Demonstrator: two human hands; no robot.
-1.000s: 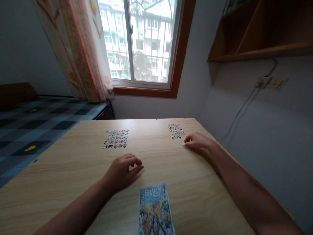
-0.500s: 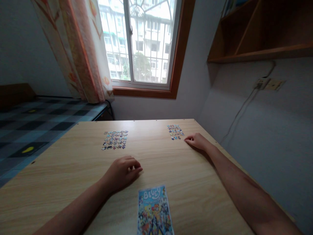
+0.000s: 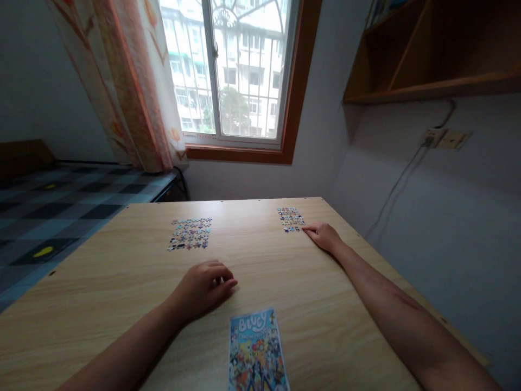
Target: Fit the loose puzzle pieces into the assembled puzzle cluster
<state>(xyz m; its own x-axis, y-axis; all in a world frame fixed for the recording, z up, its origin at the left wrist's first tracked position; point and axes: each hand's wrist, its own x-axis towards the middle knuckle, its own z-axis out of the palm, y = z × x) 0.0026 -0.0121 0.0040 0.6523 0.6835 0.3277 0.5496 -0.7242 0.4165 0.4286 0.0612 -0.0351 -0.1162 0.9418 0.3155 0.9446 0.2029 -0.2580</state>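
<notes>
Desk (image 3: 122, 282): light wood, fills most of the view, pushed into a corner under the window (image 3: 234, 70). Curtain (image 3: 122, 81) hangs left of the window, bed (image 3: 61, 201) with a checked cover lies beyond the desk's left edge, wooden shelf (image 3: 427, 49) is up on the right wall.

Picture card (image 3: 256, 350): the colourful Bluey print lies flat at the near edge, long axis running away from me, just right of my left wrist.

Larger puzzle patch (image 3: 190, 233): a rectangle of joined pieces, far left of centre, well apart from both hands.

Smaller puzzle patch (image 3: 290, 219): far right, long axis pointing away from me.

My right hand (image 3: 323, 236): arm stretched out, palm down, fingertips (image 3: 310, 230) at the near right corner of the smaller patch, touching it or just beside it. That patch lies forward and slightly left of this hand. Fingers are drawn together; I can't tell whether they pinch a piece, too small to see.

My left hand (image 3: 203, 288): rests on the desk near centre, fingers loosely curled, thumb against them, nothing visible in it. It's much farther from the smaller patch than the right hand; the larger patch lies ahead of it, slightly left.
</notes>
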